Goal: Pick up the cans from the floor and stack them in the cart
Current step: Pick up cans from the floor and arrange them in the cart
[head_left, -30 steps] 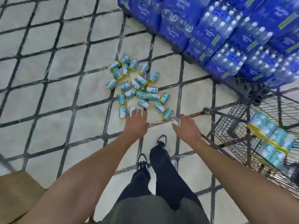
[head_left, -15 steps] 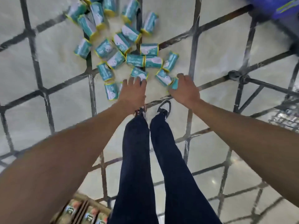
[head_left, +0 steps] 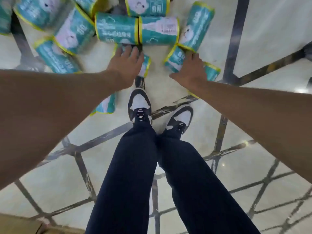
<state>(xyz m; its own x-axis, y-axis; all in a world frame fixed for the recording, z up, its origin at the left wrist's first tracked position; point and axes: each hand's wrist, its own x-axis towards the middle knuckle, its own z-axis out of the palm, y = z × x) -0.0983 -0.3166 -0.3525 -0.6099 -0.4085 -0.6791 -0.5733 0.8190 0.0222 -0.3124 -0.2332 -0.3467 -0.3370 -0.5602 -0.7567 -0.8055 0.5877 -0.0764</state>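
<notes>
Left hand (head_left: 126, 65) and right hand (head_left: 190, 71) each curl onto a can. Nothing lifted yet. Most cans (head_left: 116, 28) on floor (head_left: 270, 31) past the hands; cart out of view.

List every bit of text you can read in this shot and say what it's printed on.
"00": upside-down on the top-centre can.
"00": on the can left of centre.
White lettering on the middle can: too blurred to read.
Other can labels: unreadable.
Shoes carry no legible text.

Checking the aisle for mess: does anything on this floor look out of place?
Yes. Teal, yellow-rimmed cans lie toppled on their sides across the pale tiled floor, pointing every way. The left hand and right hand each rest on one. None looks visibly dented.
</notes>
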